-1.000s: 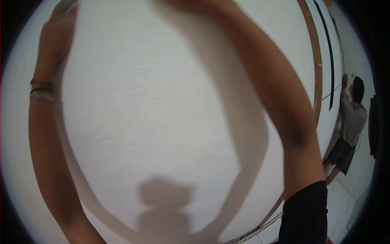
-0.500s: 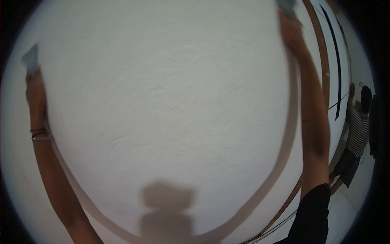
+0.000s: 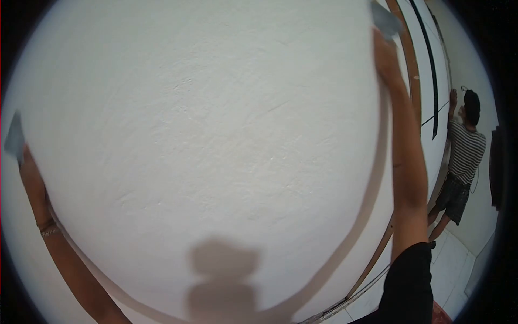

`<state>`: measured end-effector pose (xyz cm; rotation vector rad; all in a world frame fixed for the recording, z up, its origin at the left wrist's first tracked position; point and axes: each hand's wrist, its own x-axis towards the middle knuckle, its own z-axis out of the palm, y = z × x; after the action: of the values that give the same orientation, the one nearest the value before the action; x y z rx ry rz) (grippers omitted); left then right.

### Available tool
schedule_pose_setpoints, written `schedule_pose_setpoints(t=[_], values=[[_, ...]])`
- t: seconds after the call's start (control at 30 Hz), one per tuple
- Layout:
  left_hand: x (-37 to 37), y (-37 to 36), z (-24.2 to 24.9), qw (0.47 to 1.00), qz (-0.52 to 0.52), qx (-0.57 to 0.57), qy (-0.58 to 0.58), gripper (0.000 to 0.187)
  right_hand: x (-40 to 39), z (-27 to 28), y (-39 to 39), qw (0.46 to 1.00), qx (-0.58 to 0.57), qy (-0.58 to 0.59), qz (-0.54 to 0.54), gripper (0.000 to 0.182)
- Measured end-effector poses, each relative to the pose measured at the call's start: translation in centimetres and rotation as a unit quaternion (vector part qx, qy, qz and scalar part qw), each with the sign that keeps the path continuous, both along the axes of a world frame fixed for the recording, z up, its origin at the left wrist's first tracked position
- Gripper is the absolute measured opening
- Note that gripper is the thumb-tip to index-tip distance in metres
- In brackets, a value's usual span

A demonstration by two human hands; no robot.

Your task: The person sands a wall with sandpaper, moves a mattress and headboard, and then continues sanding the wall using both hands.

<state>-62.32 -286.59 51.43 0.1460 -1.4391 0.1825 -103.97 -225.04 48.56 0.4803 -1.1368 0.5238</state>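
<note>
A rough white wall [image 3: 216,135] fills the view right in front of me. My left hand [image 3: 29,175] is stretched far out to the left, pressing a grey piece of sanding paper [image 3: 14,137] against the wall. My right hand [image 3: 386,56] reaches up high on the right and holds another grey piece [image 3: 384,21] on the wall. Both arms are spread wide. Bracelets [image 3: 47,227] circle my left wrist. My shadow falls on the lower wall.
A brown wooden strip [image 3: 413,70] and a black strip [image 3: 429,65] run along the wall at right. Another person [image 3: 463,156] in a striped shirt and dark shorts works at the far wall. White floor tiles [image 3: 453,264] show at lower right.
My left hand has slid down and outward along the wall. My right arm swung from across the view up to the right, then stayed high. The view shifted slightly.
</note>
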Motion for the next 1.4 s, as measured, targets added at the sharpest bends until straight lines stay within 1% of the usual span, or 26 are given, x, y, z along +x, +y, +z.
schedule_pose_setpoints(t=[0.03,0.07,0.17,0.2,0.23,0.27,0.3,0.33,0.4,0.43,0.47,0.53,0.6,0.63,0.67,0.7,0.73,0.8,0.87,0.93,1.0,1.07,1.13,1.23,1.33,1.4], values=[[0.8,1.8,-1.3,0.964,-0.197,0.171,0.054,0.055,-0.9,-1.4,2.1,0.986,-0.062,-0.074,0.139,0.025],[1.7,1.4,-1.1,0.965,-0.19,0.174,0.056,0.055,-0.4,-2.1,2.6,0.943,-0.116,-0.146,0.277,0.031],[-0.2,1.2,0.9,0.962,-0.042,0.231,0.139,0.059,1.3,-0.3,-1.7,0.96,-0.201,-0.132,0.147,0.043],[-0.7,2.2,1.0,0.986,-0.029,0.138,0.094,0.058,3.7,0.0,-3.7,0.968,-0.131,-0.116,0.178,0.032],[-1.8,3.1,1.6,0.991,0.117,-0.016,0.064,0.051,6.3,0.1,-6.5,0.998,-0.018,-0.052,-0.005,0.02],[-4.1,12.0,0.2,0.998,0.013,-0.008,0.065,0.041,4.8,1.4,-7.1,0.963,0.16,0.163,-0.141,0.028],[-5.4,14.7,0.1,0.977,0.124,-0.16,0.069,0.038,10.4,1.0,-11.0,0.956,0.198,0.15,-0.156,0.032],[-6.5,19.9,-1.0,0.994,-0.047,-0.093,-0.03,0.035,17.3,0.1,-16.4,0.988,0.068,-0.133,-0.047,0.051],[-8.4,25.6,-3.4,0.929,0.251,-0.272,0.004,0.034,21.0,-1.9,-19.5,0.977,0.104,0.001,-0.189,0.05],[-8.1,26.3,-3.8,0.93,0.251,-0.27,0.004,0.034,23.0,-2.2,-19.1,0.973,0.226,-0.032,0.018,0.049],[-7.7,26.9,-4.3,0.938,0.22,-0.269,-0.018,0.035,23.0,-2.3,-18.7,0.973,0.226,-0.031,0.018,0.049],[-4.9,25.1,-4.3,0.946,0.189,-0.261,-0.013,0.033,22.6,-2.2,-18.4,0.966,0.117,0.226,0.037,0.027],[-1.2,19.9,-3.7,0.985,0.096,-0.144,0.0,0.035,17.1,-2.4,-12.3,0.974,0.195,0.107,-0.043,0.032],[1.4,16.4,-3.1,0.994,0.084,-0.064,-0.019,0.039,13.8,-1.9,-9.3,0.965,0.126,0.215,-0.083,0.02],[6.1,6.4,-2.5,0.955,0.244,-0.166,-0.036,0.044,15.2,-2.9,-6.3,0.974,0.034,-0.209,0.082,0.026],[8.5,6.6,-2.9,0.953,0.252,-0.165,-0.035,0.044,10.3,-4.0,-1.2,0.998,0.049,0.015,-0.036,0.032],[10.3,6.6,-3.0,0.983,0.17,-0.072,-0.002,0.046,10.3,-4.5,0.9,0.967,-0.044,-0.113,0.225,0.039],[13.3,8.1,-2.4,0.991,-0.003,0.114,0.066,0.048,10.1,-4.2,4.7,0.974,-0.072,-0.181,0.112,0.052],[14.5,9.7,-2.3,0.968,-0.083,0.22,0.089,0.05,10.2,-4.1,4.8,0.913,-0.276,-0.271,0.128,0.052],[12.4,14.0,-0.9,0.987,0.092,0.076,0.103,0.046,13.7,-2.6,2.3,0.929,-0.213,-0.268,0.143,0.049],[6.0,19.0,-0.6,0.991,0.069,-0.095,0.063,0.041,12.8,-1.4,-2.2,0.99,0.044,-0.117,0.063,0.029],[3.8,22.1,-0.2,0.962,0.133,-0.235,-0.043,0.035,22.6,-0.2,-9.8,0.993,0.095,-0.053,0.034,0.031],[0.6,26.6,-2.0,0.923,0.292,-0.247,-0.041,0.031,26.9,-0.5,-15.1,0.993,0.114,-0.014,0.009,0.049],[-0.2,33.1,-3.1,0.968,0.198,-0.088,-0.129,0.041,28.5,-0.5,-17.0,0.978,0.201,-0.035,0.034,0.047],[3.3,22.9,-1.0,0.9,0.298,-0.315,-0.054,0.032,25.2,0.0,-12.5,0.981,0.129,-0.142,0.028,0.047],[10.4,12.5,1.2,0.844,0.45,-0.279,-0.081,0.035,24.3,-0.1,-8.3,0.923,-0.012,-0.285,0.258,0.051]])
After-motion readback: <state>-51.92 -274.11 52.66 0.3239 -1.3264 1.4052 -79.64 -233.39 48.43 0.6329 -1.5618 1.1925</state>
